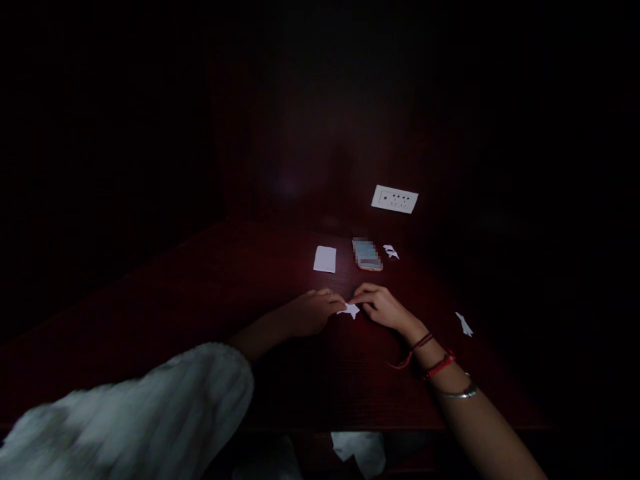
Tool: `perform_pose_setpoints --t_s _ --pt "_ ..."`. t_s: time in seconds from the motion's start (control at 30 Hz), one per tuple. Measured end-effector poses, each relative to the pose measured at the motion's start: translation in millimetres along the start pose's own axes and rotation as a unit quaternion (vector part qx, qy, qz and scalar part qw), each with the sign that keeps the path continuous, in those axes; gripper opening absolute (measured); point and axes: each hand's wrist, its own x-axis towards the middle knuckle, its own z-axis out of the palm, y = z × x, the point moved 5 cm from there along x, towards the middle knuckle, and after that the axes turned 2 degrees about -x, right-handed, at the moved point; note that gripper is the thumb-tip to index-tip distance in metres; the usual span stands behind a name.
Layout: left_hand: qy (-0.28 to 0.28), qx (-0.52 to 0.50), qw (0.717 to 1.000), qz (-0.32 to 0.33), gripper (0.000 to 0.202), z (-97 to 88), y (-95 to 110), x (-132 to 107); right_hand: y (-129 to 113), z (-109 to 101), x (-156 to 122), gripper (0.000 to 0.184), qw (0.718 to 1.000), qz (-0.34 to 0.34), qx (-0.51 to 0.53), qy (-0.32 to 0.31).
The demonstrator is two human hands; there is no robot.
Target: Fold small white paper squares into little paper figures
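Note:
A small white folded paper piece [349, 310] lies on the dark red table [225, 287]. My left hand [310, 311] pinches its left end with the fingers closed. My right hand [383, 307] pinches its right end, fingers bent together. The right wrist wears red threads and a metal bangle; the left arm is in a white sleeve.
Beyond the hands lie a white paper rectangle [325, 259], a phone [367, 254] and a small folded paper shape [391, 251]. Another paper shape [465, 325] lies to the right. A white wall socket [395, 199] sits behind. White paper [363, 450] shows below the table's front edge.

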Motion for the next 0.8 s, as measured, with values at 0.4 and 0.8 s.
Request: perform_pose_setpoints --t_s 0.4,0.8 --pt "0.012 0.017 1.000 -0.021 0.035 10.4 -8 4 -2 -2 2 0.027 0.999 0.008 -0.032 -0.011" --pt "0.009 0.024 0.999 -0.029 0.036 11.6 -6 2 -4 2 5 0.034 0.998 -0.015 -0.056 -0.028"
